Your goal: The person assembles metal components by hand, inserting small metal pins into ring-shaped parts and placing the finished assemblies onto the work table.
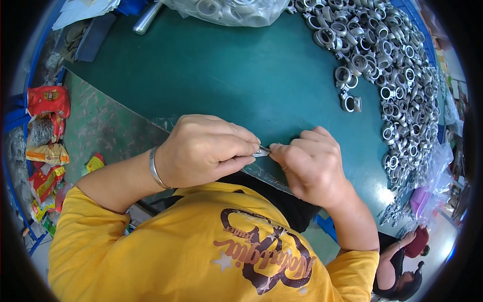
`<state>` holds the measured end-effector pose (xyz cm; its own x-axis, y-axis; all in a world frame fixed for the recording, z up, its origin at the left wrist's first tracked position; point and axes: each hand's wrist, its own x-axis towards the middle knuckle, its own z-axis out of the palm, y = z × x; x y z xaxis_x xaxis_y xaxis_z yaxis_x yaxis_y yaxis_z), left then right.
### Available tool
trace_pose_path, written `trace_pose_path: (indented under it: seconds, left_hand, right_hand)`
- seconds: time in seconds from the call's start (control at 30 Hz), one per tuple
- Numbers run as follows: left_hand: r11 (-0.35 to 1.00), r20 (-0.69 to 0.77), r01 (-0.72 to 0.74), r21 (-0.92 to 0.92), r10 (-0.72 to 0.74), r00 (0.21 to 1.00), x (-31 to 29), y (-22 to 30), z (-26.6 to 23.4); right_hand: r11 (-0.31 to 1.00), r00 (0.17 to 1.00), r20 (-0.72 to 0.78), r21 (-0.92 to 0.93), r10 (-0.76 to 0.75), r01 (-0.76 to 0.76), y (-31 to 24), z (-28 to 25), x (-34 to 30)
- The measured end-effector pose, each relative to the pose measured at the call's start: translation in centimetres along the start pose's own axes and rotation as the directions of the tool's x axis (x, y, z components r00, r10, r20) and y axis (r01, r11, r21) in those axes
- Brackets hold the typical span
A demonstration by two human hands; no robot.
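Close to the table's near edge, my left hand (209, 148) pinches a small shiny metal part (261, 151) between thumb and fingertips. My right hand (312, 161) is curled closed, its thumb and forefinger at the right end of the same part. Fingers cover most of the part, so its full shape is hidden. A large heap of grey metal ring clamps (385, 65) spreads along the right side of the green tabletop (211, 75). One ring clamp (348, 103) lies at the heap's left border, nearest my right hand.
At the far edge sit a clear plastic bag of rings (231, 11) and a metal-handled tool (147, 20). Grey bin (95, 38) stands far left. Colourful packets (48, 146) lie left, beyond the table. A purple item in clear plastic (420, 201) and another person (400, 267) are at right.
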<state>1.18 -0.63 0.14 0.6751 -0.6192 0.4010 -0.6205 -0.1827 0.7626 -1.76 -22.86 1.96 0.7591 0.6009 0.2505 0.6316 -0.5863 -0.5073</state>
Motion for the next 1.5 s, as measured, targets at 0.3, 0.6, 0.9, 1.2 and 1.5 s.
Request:
trace_pose_path:
  seconds: [0.3, 0.6, 0.9, 1.2, 1.5]
  left_hand:
    - [0.998, 0.006, -0.042, 0.038, 0.042, 0.999, -0.3, -0.2, 0.1]
    - [0.997, 0.007, -0.069, 0.047, 0.068, 0.998, -0.4, -0.3, 0.0]
    - [0.995, 0.032, -0.062, 0.084, 0.060, 0.998, -0.5, -0.2, 0.0]
    - [0.993, 0.020, -0.084, 0.079, 0.083, 0.996, -0.4, -0.2, 0.1]
    - [0.993, 0.004, -0.089, 0.074, 0.089, 0.996, -0.5, -0.3, 0.2]
  right_hand:
    - [1.000, 0.998, -0.070, 0.007, -0.004, 0.005, -1.0, -0.9, -0.8]
    - [0.992, 0.998, 0.016, -0.112, -0.063, 0.065, -1.1, -1.4, 0.2]
    - [0.988, 0.987, -0.093, -0.092, -0.134, 0.125, -0.7, 0.7, -0.5]
    - [0.974, 0.987, -0.038, -0.168, -0.159, 0.151, -0.8, -0.7, 0.1]
    - [0.979, 0.979, -0.079, -0.094, -0.187, 0.180, 0.2, 0.0, -0.1]
